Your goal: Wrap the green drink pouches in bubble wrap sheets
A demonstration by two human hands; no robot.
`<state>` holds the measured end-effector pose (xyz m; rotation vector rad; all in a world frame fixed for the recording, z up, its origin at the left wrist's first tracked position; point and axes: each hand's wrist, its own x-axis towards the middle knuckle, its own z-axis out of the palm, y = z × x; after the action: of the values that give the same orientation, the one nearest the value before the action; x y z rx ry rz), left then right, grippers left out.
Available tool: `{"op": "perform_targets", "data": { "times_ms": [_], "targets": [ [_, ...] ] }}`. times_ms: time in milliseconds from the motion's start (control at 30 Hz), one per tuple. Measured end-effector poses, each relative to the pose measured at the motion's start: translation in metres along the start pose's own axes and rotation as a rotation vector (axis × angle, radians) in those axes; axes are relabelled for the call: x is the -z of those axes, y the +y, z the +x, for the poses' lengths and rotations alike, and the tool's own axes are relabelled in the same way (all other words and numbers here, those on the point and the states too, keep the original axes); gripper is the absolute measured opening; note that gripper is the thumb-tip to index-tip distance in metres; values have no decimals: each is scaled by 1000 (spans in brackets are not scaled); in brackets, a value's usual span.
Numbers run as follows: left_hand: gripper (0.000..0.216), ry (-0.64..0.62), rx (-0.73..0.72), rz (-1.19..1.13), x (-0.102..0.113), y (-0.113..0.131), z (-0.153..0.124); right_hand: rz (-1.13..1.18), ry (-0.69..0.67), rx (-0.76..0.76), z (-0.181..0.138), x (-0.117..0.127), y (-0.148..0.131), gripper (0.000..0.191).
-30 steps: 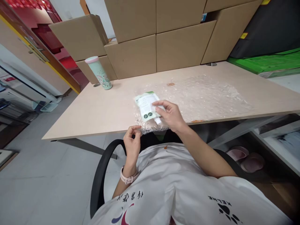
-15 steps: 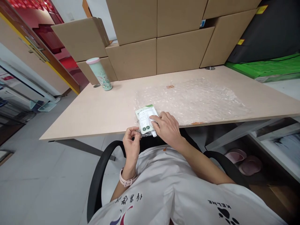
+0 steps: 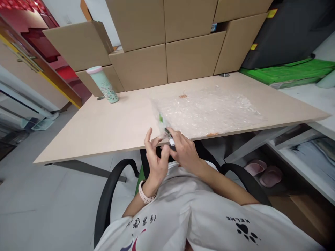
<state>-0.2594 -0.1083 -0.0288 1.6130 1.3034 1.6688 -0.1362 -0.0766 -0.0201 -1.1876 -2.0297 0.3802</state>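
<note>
A white and green spouted pouch point(image 3: 165, 130) with a white cap point(image 3: 171, 142) is tipped up on edge near the table's front edge. A flap of clear bubble wrap point(image 3: 209, 113) stands against its left side; the rest of the sheet lies flat to the right. The fingers of my right hand point(image 3: 186, 152) grip the pouch near its cap. Close to the pouch's lower left, my left hand point(image 3: 156, 158) has its fingers apart, the index finger raised. Its thumb is near my right thumb. I cannot see whether its other fingers touch the wrap.
A mint green tumbler with a pink lid point(image 3: 103, 85) stands at the table's point(image 3: 125, 122) back left. Cardboard boxes point(image 3: 141, 66) are stacked along the back. A green crate point(image 3: 295, 71) sits to the right, beneath a dark grey case point(image 3: 282, 38). Chair armrests point(image 3: 104, 198) flank me.
The pouch has gone from lying flat to tipped on edge, with the wrap lifted at its left. My left hand has moved right and spread its fingers. The view has shifted slightly.
</note>
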Motion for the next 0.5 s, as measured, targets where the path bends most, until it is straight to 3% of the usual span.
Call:
{"op": "perform_targets", "data": {
  "times_ms": [100, 200, 367, 500],
  "targets": [
    [63, -155, -133, 39, -23, 9, 13, 124, 159, -181, 4, 3, 18, 44],
    [48, -289, -230, 111, -46, 11, 29, 177, 233, -303, 6, 14, 40, 35],
    [33, -429, -273, 205, -71, 0, 46, 43, 161, -221, 0, 43, 74, 22],
    [32, -470, -329, 334, -80, -13, 48, -108, 211, -196, -8, 73, 76, 22]
  ]
}}
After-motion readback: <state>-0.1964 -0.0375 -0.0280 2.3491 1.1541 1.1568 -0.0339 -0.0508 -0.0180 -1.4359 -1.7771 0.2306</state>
